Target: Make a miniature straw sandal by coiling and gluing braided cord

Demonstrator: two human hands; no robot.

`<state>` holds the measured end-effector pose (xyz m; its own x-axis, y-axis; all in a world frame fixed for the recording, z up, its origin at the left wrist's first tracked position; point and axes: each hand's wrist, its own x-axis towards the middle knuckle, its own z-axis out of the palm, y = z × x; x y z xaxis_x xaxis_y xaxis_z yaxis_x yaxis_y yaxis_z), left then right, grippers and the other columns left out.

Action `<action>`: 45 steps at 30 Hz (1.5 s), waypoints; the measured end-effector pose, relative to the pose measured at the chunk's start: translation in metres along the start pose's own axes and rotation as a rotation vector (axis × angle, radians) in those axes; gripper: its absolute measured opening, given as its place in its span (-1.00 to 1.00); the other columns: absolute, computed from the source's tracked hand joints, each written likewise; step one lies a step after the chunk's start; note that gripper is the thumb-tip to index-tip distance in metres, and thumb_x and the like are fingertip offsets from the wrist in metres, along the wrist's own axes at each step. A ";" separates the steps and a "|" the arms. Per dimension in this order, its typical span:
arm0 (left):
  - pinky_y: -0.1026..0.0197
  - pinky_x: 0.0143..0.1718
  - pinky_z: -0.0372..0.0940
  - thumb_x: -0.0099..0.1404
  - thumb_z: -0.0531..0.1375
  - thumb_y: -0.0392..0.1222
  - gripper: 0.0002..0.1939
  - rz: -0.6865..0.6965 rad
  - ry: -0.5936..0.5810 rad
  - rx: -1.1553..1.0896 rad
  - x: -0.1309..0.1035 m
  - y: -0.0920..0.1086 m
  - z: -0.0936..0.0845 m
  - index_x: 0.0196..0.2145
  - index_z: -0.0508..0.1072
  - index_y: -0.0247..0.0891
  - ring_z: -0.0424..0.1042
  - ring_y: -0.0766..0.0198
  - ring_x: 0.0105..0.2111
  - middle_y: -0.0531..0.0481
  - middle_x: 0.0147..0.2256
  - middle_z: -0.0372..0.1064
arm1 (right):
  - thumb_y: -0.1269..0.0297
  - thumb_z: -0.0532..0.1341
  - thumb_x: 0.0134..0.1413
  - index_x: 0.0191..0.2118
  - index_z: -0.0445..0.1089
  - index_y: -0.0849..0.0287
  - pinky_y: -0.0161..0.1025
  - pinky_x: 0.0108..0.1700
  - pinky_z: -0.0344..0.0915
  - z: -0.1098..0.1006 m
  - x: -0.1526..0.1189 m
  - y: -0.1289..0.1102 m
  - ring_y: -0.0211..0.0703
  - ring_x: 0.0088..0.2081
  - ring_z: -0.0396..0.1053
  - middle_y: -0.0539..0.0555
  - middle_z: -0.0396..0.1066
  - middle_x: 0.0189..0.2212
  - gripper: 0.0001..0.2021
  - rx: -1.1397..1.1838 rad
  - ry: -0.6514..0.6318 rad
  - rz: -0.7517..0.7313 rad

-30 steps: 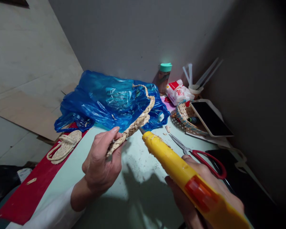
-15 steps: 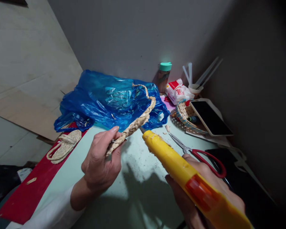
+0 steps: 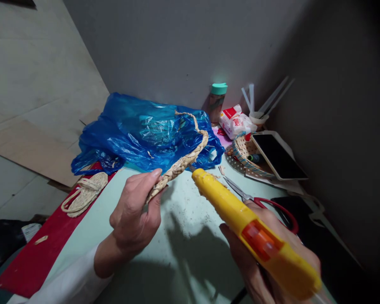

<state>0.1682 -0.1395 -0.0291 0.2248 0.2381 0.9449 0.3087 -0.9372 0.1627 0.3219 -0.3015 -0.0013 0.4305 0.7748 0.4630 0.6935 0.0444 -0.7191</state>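
A braided straw cord (image 3: 181,165) runs up from my left hand (image 3: 136,215), pinched between thumb and fingers. Its far part curves up and thins to a tail over the blue plastic bag. My right hand (image 3: 272,249) is wrapped round a yellow glue gun (image 3: 228,207) with an orange window in its side. The gun's nozzle is close against the underside of the braid; I cannot tell whether it touches. Bits of dried stuff cling to the gun's front.
Behind lies a blue plastic bag (image 3: 136,131). At right are red-handled scissors (image 3: 240,190), a woven basket (image 3: 243,154), a tablet (image 3: 280,156), a tissue pack (image 3: 236,122) and a green-lidded bottle (image 3: 217,103). A coiled straw bundle (image 3: 88,192) rests on a red strip (image 3: 28,257) at left.
The glue gun has turned slightly and shifted a little, its nozzle staying near the braid. My left hand and the braid have barely moved.
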 end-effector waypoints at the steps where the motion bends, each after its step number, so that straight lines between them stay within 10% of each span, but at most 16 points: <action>1: 0.18 -0.20 0.47 0.13 0.29 -0.60 -0.27 0.029 0.008 0.004 0.002 0.000 0.000 0.20 0.37 -0.11 0.55 0.22 -0.24 -0.02 -0.18 0.55 | 0.15 0.20 0.17 -0.38 0.40 0.09 -0.24 -0.46 0.39 -0.002 0.001 0.000 -0.14 -0.51 0.40 0.04 0.35 -0.53 -0.83 0.030 -0.021 0.015; 8: 0.21 -0.17 0.44 0.22 0.29 -0.47 -0.52 -0.207 0.011 -0.035 0.009 0.003 -0.001 0.06 0.49 -0.11 0.51 0.25 -0.23 0.03 -0.18 0.53 | 0.04 0.14 0.30 -0.30 0.45 0.04 -0.30 -0.54 0.29 -0.009 0.007 0.010 -0.22 -0.60 0.31 -0.01 0.31 -0.59 -0.75 0.209 -0.068 0.117; 14: 0.20 -0.12 0.44 0.30 0.26 -0.27 -0.69 -0.556 -0.002 -0.154 0.017 -0.004 -0.006 0.00 0.50 -0.17 0.51 0.22 -0.16 -0.03 -0.12 0.51 | -0.04 0.21 0.20 -0.15 0.49 0.19 -0.37 -0.51 0.26 0.001 0.015 0.024 -0.29 -0.53 0.29 0.08 0.43 -0.39 -0.64 0.851 -0.217 0.577; 24: 0.20 -0.13 0.44 0.27 0.26 -0.27 -0.75 -0.678 -0.080 -0.391 0.027 0.001 -0.014 -0.08 0.55 -0.14 0.51 0.20 -0.16 -0.02 -0.14 0.54 | -0.14 0.12 0.27 -0.30 0.50 0.34 -0.42 -0.52 0.20 0.009 -0.019 0.034 -0.33 -0.62 0.32 0.14 0.45 -0.53 -0.46 0.759 -0.530 0.957; 34: 0.17 -0.07 0.37 0.30 0.26 -0.25 -0.76 -0.885 -0.188 -0.756 0.019 0.008 -0.012 -0.09 0.58 -0.05 0.47 0.18 -0.12 0.01 -0.12 0.50 | -0.09 0.15 0.27 -0.47 0.36 0.12 -0.30 -0.56 0.22 -0.028 -0.001 0.022 -0.18 -0.62 0.29 0.03 0.34 -0.63 -0.58 -0.165 -0.424 0.221; 39: 0.21 -0.06 0.36 0.28 0.32 -0.17 -0.78 -1.055 -0.288 -0.932 0.020 0.014 -0.013 -0.10 0.58 -0.02 0.46 0.19 -0.10 0.05 -0.11 0.49 | -0.03 0.02 0.41 0.10 0.24 0.08 -0.37 -0.45 0.27 -0.014 0.031 -0.004 -0.30 -0.51 0.35 -0.04 0.46 -0.37 -0.65 -0.041 -0.249 0.109; 45: 0.24 -0.03 0.34 0.32 0.29 -0.18 -0.81 -1.067 -0.377 -1.022 0.019 0.019 -0.012 -0.11 0.59 -0.02 0.49 0.21 -0.10 0.06 -0.12 0.54 | 0.17 0.02 0.47 -0.05 0.32 0.06 -0.44 -0.45 0.19 0.003 0.035 0.002 -0.37 -0.52 0.24 -0.12 0.28 -0.52 -0.82 0.130 -0.199 -0.009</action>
<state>0.1673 -0.1554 -0.0049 0.5818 0.7968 0.1631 -0.2412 -0.0224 0.9702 0.3365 -0.2723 0.0113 0.2937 0.8825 0.3674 0.6108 0.1224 -0.7823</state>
